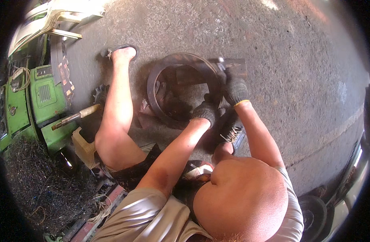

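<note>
A large dark metal ring (152, 86) stands tilted or lies on the floor between my legs; its exact lean is hard to judge. My left hand (205, 112), in a dark knit glove, is closed at the ring's near right rim. At the ring's right side is my right hand (235, 90), gloved with a yellow cuff. Its fingers are blurred and closed on something dark that I cannot make out, with a small shiny spot beside it. Next to those fingers shows a flat rusty metal plate (238, 68), partly hidden by the hand.
My shoes (235, 134) rest on the stained concrete floor (293, 72) on either side of the ring. To the left are a green machine (48, 99), a metal shaft (78, 115) and a heap of dark metal shavings (44, 181). A round black object (314, 213) stands at lower right.
</note>
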A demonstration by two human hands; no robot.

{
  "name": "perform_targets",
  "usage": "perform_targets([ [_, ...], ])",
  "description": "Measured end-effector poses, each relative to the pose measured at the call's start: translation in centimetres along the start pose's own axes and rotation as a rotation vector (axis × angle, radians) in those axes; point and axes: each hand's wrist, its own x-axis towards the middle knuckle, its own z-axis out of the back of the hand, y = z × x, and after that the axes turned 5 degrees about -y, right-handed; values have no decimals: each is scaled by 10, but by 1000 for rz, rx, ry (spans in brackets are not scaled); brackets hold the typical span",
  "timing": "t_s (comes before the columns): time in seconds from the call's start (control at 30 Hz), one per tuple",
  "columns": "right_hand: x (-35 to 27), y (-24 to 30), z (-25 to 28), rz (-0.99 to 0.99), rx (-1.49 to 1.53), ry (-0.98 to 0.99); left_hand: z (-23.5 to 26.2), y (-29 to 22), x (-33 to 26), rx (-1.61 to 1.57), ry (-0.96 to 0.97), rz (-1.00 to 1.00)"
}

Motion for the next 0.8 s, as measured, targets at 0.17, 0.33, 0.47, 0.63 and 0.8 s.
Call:
perform_targets([
  [0.17, 2, 4, 2, 0, 62, -47, 15, -18, -9, 169, -15, 16],
  [0.33, 4, 5, 2, -9, -36, 60, 20, -24, -9, 244, -42, 18],
  [0.47, 5, 4, 1, 45, 65, -41, 4, -6, -4, 212, -36, 68],
  [0.63, 8, -1, -1, 24, -36, 52, -28, 24, 6, -416, -102, 128],
  [0.8, 12, -5, -4, 94, 75, -38, -20, 19, 3, 6, -74, 99],
])
